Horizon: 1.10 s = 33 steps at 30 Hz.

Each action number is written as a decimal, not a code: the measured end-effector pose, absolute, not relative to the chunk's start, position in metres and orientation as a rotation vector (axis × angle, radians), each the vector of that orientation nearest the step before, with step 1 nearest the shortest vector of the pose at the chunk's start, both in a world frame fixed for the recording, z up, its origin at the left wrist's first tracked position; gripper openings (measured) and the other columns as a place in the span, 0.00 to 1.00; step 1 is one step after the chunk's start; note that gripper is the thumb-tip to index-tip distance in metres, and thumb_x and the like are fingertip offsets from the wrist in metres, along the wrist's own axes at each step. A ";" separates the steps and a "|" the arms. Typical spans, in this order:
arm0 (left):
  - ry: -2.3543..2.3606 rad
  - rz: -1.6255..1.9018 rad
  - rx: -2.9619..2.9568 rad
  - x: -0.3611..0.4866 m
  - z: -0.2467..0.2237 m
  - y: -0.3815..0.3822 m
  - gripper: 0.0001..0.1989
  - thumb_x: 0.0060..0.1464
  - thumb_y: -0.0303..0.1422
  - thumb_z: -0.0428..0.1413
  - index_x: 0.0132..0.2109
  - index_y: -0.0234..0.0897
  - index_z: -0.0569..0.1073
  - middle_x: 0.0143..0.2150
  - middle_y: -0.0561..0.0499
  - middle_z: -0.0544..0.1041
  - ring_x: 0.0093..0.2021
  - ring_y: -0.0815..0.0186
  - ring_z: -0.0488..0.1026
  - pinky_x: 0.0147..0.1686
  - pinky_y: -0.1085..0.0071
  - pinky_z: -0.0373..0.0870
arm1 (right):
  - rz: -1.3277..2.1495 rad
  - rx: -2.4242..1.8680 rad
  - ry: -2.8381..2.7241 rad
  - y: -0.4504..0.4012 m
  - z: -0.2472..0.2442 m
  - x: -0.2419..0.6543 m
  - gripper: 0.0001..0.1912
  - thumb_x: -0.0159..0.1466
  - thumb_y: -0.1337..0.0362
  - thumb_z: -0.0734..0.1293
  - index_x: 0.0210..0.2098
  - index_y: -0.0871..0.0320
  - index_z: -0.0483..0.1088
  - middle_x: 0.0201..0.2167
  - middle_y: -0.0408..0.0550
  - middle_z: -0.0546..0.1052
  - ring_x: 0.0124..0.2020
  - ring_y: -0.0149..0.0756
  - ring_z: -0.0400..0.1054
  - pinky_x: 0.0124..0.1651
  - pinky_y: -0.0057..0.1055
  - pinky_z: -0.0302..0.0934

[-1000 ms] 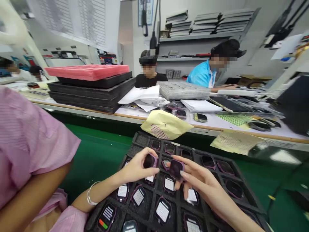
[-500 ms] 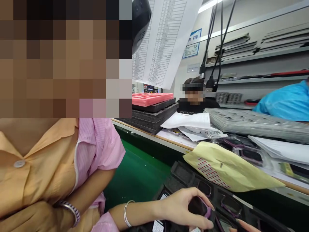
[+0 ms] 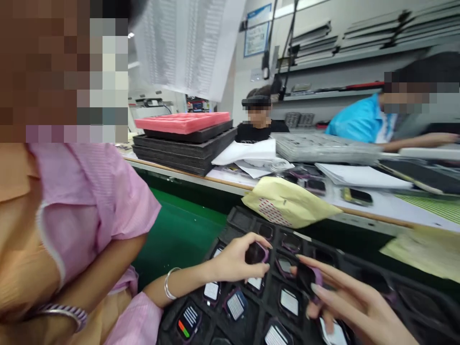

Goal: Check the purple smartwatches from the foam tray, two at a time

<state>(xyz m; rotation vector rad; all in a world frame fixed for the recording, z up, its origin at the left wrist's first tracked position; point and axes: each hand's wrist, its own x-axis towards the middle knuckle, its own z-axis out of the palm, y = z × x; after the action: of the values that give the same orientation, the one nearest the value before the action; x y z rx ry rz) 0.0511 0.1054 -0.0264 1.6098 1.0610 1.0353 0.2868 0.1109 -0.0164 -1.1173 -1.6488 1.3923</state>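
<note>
My left hand, a silver bangle at its wrist, grips a dark square watch case with a purple rim between thumb and fingers. To its right, my right hand pinches a second purple-rimmed watch case, standing on edge. Both are above a black foam tray with compartments. Several watch units lie in it, among them one with a lit red and green screen, one with white text and one with a pale screen. My fingers partly hide both held cases.
A yellow padded envelope lies at the tray's far edge. On the bench behind are stacked black foam trays, a pink tray, papers and clear plastic trays. A person in pink sits close at left; others sit across.
The view has swung right and shows more of the tray. My right hand, barely visible before, is now in view with a watch case. My left hand keeps its watch case.
</note>
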 end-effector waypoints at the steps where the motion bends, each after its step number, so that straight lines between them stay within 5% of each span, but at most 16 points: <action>1: 1.068 1.053 1.650 0.051 -0.026 0.104 0.19 0.47 0.28 0.59 0.49 0.36 0.69 0.32 0.54 0.72 0.23 0.74 0.66 0.25 0.76 0.65 | 1.424 -1.131 -1.638 0.108 -0.010 0.285 0.29 0.59 0.53 0.68 0.56 0.62 0.67 0.21 0.49 0.77 0.18 0.36 0.68 0.25 0.31 0.66; 5: 1.084 1.090 1.735 0.052 -0.027 0.103 0.18 0.48 0.28 0.57 0.49 0.36 0.69 0.40 0.50 0.74 0.35 0.67 0.70 0.36 0.72 0.68 | 1.437 -1.156 -1.622 0.104 -0.002 0.282 0.30 0.60 0.53 0.67 0.57 0.62 0.66 0.21 0.48 0.77 0.18 0.34 0.67 0.26 0.31 0.64; 13: 1.089 1.082 1.767 0.052 -0.031 0.104 0.18 0.49 0.28 0.57 0.49 0.36 0.68 0.43 0.50 0.74 0.42 0.64 0.71 0.42 0.71 0.67 | 1.421 -1.168 -1.610 0.102 -0.005 0.281 0.32 0.59 0.50 0.67 0.58 0.62 0.65 0.21 0.47 0.77 0.17 0.33 0.67 0.25 0.30 0.62; 24: 1.078 1.056 1.761 0.053 -0.030 0.109 0.18 0.49 0.28 0.57 0.49 0.36 0.68 0.40 0.51 0.73 0.35 0.68 0.69 0.34 0.74 0.66 | 1.463 -1.179 -1.630 0.112 -0.014 0.287 0.35 0.59 0.51 0.67 0.60 0.65 0.61 0.22 0.48 0.77 0.19 0.35 0.67 0.27 0.33 0.62; 33: 1.075 1.073 1.799 0.053 -0.028 0.108 0.18 0.48 0.27 0.57 0.49 0.36 0.69 0.42 0.50 0.73 0.40 0.65 0.70 0.42 0.71 0.65 | 1.452 -1.172 -1.639 0.109 -0.013 0.287 0.32 0.61 0.53 0.66 0.59 0.65 0.61 0.22 0.48 0.77 0.19 0.35 0.68 0.27 0.31 0.63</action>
<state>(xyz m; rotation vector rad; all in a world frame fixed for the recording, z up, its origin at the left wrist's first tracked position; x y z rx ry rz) 0.0530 0.1084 -0.0279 1.7985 1.0753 1.0728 0.2869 0.1091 -0.0127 -1.1715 -1.6385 1.4515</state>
